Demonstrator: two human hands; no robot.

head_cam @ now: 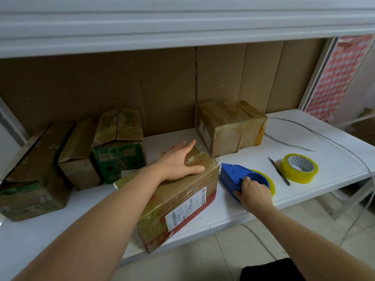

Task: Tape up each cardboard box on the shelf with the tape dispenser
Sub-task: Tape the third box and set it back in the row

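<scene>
While three worn brown cardboard boxes (77, 157) were lined up at the left end of the white shelf board (253, 153), with their top flaps split or lifted, a long tape-covered cardboard box with a white shipping label (178, 201) was held down nearer the front edge. The left hand (180, 162) was laid flat on its top, fingers straight and spread. Behind it, a squat, fully taped brown box (231, 126) was set against the cardboard back wall. Just right of the labelled box, the blue plastic tape dispenser (241, 179) was rested on the shelf, loaded with yellowish tape, and was gripped by the right hand (255, 191), whose fingers were curled round its rear. Further right, a slim metal blade (279, 171) and a spare roll of yellowish clear tape (300, 168) were laid side by side, with a thin grey cable (292, 146) trailed behind them.
</scene>
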